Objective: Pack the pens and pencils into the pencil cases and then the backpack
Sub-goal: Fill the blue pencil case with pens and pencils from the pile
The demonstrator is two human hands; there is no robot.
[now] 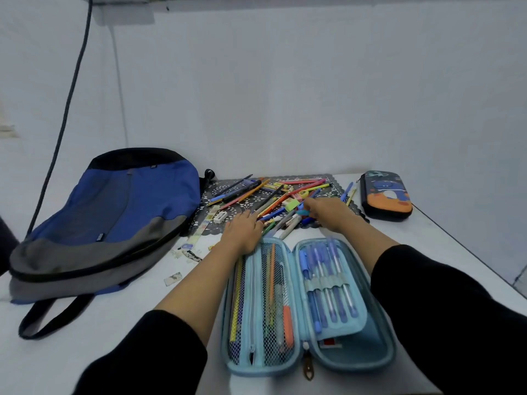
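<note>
Nearest, between the two black-sleeved forearms, the light blue pencil case (356,356) lies open flat on the table (114,352). Its half under the left wrist has a mesh pocket (265,303) with yellow, orange and other pencils behind it. The half beside the right forearm holds a row of blue pens (328,283) under elastic loops.

Just past the case's far end, the left hand (242,233) lies released, fingers straight, with the fingertips on the near edge of the loose pens and pencils (273,195). The right hand (328,210) reaches into the same pile from the other side. Its fingers are bent among blue pens, and I cannot tell whether they grasp one.

The pile spreads beyond both hands over a dark lace mat (330,190), with a green eraser (291,206) just ahead of the right fingers and a white eraser (220,216) just left of the left hand. Well to the left of the left hand the blue and grey backpack (122,212) lies flat. Beyond and right of the right hand a dark pencil case (385,195) lies closed.
</note>
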